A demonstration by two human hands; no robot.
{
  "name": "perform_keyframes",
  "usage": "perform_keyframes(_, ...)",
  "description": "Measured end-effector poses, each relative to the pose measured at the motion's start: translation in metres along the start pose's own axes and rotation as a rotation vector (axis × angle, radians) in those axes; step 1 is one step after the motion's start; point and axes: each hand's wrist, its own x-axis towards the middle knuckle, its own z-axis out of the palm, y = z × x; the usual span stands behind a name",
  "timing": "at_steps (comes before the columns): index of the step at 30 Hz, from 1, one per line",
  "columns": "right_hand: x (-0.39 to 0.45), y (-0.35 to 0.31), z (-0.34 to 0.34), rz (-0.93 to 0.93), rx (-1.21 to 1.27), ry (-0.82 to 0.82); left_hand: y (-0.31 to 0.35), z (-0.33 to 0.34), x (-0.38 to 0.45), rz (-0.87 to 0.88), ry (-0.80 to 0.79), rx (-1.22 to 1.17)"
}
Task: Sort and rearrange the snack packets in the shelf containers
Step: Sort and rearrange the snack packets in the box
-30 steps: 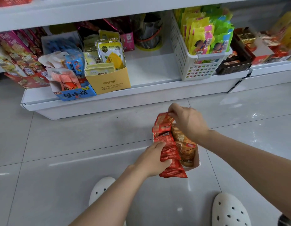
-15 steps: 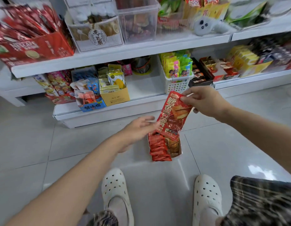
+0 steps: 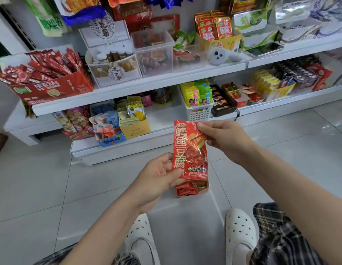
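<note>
Bright, even light from overhead. Soft glare streaks on the glossy pale floor tiles (image 3: 42, 184). Sheen on the shiny red foil packet (image 3: 190, 150) I hold. Wide-angle bend curves white metal shelves (image 3: 166, 79); top edge slightly soft.

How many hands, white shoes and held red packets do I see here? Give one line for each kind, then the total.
Hands: 2, left hand and right hand, both holding the packet
Held red packet: 1
White shoes: 2, left shoe and right shoe
Total: 5
</note>
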Motion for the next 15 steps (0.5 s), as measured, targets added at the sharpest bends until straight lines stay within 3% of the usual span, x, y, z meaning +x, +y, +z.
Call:
perform_keyframes(11,-0.001,-0.005,0.001,0.043,0.05,-0.046,0.0,-0.016,-0.002,-0.05,-0.116,-0.093)
perform_keyframes(15,-0.001,-0.005,-0.001,0.012,0.077,-0.057,0.006,-0.016,-0.006,-0.068,-0.15,-0.231)
